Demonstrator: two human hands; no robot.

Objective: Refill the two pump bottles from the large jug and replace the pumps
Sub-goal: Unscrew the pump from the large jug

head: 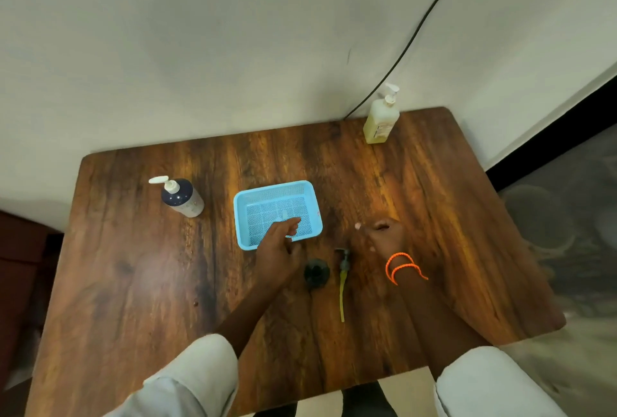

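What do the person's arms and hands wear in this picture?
Both arms have light grey sleeves pushed up: the left sleeve and the right sleeve. The right wrist carries thin orange bands, looped twice. The left hand and right hand are bare, with no gloves.

Table (133,266): wood-grain top, dark brown, semi-gloss; I see lamp glare on it. Basket (241,213): light blue plastic, perforated mesh floor and walls, smooth rim. Dark bottle (183,198): navy over pale body, looks like satin plastic, cream plastic pump. Yellow bottle (380,122): translucent plastic, white plastic pump, paper-like label. Loose pump (344,269) on the table: dark plastic head, yellowish translucent tube. Black cap (316,272): matt, blurred. Sleeves (197,376): pale cloth, matt. Wristbands (399,266): orange, braided or beaded, can't tell. Wall (200,49): matt paint.
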